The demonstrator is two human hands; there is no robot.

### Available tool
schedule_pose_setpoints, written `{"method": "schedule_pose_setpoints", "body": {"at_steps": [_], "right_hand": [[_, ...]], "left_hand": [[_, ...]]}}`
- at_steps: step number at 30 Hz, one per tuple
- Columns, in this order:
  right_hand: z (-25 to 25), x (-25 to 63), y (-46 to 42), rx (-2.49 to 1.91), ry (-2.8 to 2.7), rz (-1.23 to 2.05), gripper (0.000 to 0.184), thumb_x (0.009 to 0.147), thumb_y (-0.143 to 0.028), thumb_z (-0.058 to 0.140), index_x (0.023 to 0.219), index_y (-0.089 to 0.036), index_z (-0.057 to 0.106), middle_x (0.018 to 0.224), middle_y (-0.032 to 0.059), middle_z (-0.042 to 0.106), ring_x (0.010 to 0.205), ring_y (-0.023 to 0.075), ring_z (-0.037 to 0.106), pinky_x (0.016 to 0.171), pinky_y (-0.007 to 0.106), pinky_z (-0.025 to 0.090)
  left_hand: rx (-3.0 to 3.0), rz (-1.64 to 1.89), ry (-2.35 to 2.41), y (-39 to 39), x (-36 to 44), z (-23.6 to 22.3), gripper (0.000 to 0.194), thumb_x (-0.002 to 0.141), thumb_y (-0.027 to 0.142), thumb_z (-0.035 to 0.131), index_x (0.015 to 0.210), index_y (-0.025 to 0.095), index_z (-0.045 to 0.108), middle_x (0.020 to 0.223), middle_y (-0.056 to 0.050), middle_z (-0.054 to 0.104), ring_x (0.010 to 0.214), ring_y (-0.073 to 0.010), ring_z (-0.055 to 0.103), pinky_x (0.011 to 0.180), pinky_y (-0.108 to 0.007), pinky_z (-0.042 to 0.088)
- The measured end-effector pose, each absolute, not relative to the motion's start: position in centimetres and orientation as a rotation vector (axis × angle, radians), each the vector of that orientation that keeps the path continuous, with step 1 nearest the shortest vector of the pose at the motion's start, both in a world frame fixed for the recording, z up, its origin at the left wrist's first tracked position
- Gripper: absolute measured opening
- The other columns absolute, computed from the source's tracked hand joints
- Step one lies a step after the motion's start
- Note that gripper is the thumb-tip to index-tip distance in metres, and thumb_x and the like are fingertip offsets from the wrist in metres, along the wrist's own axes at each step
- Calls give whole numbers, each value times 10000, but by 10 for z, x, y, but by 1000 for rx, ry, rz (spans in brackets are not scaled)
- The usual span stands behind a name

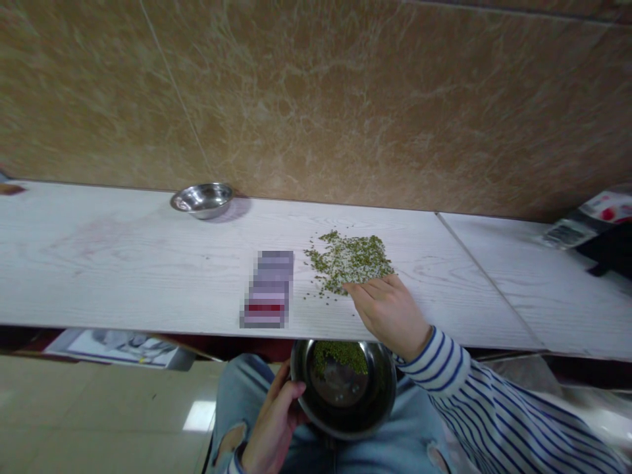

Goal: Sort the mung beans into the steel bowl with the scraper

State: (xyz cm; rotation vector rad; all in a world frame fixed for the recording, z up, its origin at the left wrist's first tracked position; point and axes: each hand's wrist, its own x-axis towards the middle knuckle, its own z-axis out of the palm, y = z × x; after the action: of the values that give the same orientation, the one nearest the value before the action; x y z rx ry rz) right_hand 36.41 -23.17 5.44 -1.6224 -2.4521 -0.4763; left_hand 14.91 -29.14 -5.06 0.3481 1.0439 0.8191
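Note:
Small green beans, like mung beans (353,257), lie scattered in a loose patch on the white wood-grain table (133,270). At the near edge of this patch is my right hand (390,313), back side up, its fingers bent and close together. Its fingertips are hidden, so whether any beans are in them does not show. My left hand (276,418) grips the left rim of a steel bowl (340,421), thumb inside. The bowl sits over my lap just below the table edge, with more green beans along its far inner side.
A smaller steel bowl (203,203) stands near the wall at the back left. A blurred-out phone-like rectangle (267,289) lies left of the beans. Packaging (587,217) and a black item (612,250) are at the far right. An open drawer (123,347) is under the table.

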Motion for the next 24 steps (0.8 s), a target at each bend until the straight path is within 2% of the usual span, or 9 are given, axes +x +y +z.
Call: {"method": "schedule_pose_setpoints", "body": {"at_steps": [8,15,24], "right_hand": [[59,359,-237,-1596,-2483,-412,229,898,-194,457,1096,-173,571,843,51,668,802,164,544,701,323,258],[56,358,-238,-1605,-2474,-428,233,889,-184,467,1095,-166,576,825,42,664,781,156,541,689,319,258],[54,356,-237,-1638,-2452,-452,241,882,-168,466,1097,-158,577,777,39,657,747,152,544,682,311,254]], "left_hand": [[355,793,1040,-291,147,-47,427,741,229,551,1167,238,529,1096,-37,652,958,-213,595,671,-290,478],[347,810,1019,-293,146,-54,475,746,216,548,1219,235,496,1130,-44,633,986,-213,582,736,-312,482],[357,810,1025,-290,144,-51,522,745,215,530,1261,226,452,1144,-53,619,967,-219,575,677,-310,485]]}}
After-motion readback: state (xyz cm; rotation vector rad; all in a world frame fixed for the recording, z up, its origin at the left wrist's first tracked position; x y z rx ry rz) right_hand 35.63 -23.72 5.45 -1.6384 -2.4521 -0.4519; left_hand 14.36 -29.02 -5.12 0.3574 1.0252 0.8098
